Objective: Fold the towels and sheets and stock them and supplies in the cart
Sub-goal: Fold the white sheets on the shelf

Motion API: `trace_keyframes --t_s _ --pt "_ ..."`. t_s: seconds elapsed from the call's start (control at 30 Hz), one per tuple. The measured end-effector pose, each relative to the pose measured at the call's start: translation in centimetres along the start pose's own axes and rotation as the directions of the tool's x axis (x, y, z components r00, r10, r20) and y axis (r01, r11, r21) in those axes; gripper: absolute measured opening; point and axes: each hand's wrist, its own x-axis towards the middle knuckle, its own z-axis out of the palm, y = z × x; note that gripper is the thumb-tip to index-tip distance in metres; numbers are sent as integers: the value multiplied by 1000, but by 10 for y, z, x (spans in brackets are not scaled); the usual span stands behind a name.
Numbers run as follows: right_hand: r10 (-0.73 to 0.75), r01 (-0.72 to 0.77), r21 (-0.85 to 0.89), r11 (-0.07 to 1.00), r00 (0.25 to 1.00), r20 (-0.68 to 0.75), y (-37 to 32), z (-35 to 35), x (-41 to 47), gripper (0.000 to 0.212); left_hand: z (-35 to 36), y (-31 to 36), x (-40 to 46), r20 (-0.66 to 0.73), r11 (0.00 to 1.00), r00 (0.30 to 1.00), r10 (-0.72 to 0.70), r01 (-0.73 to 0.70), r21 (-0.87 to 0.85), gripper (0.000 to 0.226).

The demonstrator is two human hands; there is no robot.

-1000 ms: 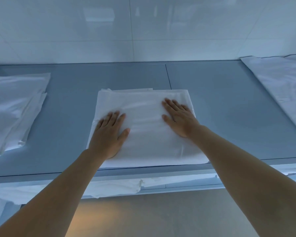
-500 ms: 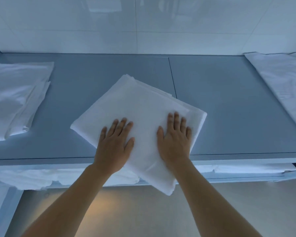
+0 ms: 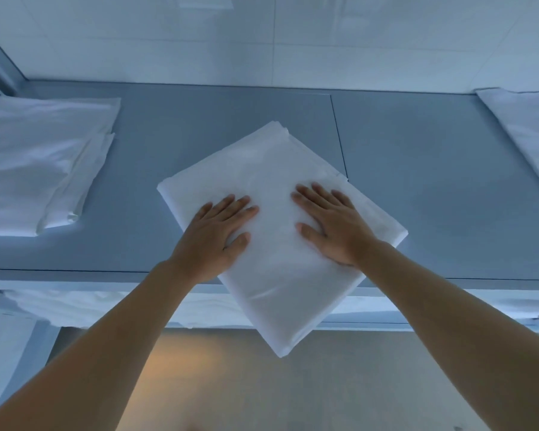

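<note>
A folded white sheet lies turned like a diamond on the grey top shelf, and its near corner hangs out past the shelf's front edge. My left hand lies flat on the sheet's left part with straight fingers. On the right part my right hand presses down, fingers spread. Neither hand curls round the cloth.
A stack of folded white linen sits at the shelf's left end. Another white sheet lies at the right end. More white cloth shows on the lower shelf. A tiled wall stands behind.
Under both flat hands the sheet has turned from square to diamond and slid toward me, so its near corner now overhangs the edge. The hands stayed on top.
</note>
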Motion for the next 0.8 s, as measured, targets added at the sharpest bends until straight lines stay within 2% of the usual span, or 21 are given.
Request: trace_keyframes --t_s 0.1,0.27,0.43,0.53,0.6,0.73,0.8 --pt "41 -40 17 999 998 -46 -6 5 -2 71 -1 1 -1 -24 999 999 -27 27 31 55" --pt "184 -179 54 982 976 -113 -43 17 2 72 -3 4 -6 -100 968 965 -243 247 31 49" --pt "456 -426 176 887 868 -197 -123 35 28 75 -7 -10 -11 -123 911 909 -398 407 65 53" --pt "539 -507 189 841 817 -206 -156 42 44 76 -12 -31 -20 -157 897 896 -415 432 92 54" --pt "552 -522 187 832 811 -193 -166 43 48 75 -15 -43 -25 -158 901 902 -401 420 106 55" --pt "550 -530 147 835 814 -188 -157 36 44 76 -17 -52 -28 -163 914 913 -374 393 103 57" --pt "616 -605 121 787 768 -173 -143 27 39 76 -19 -52 -28 -157 915 914 -375 392 98 58"
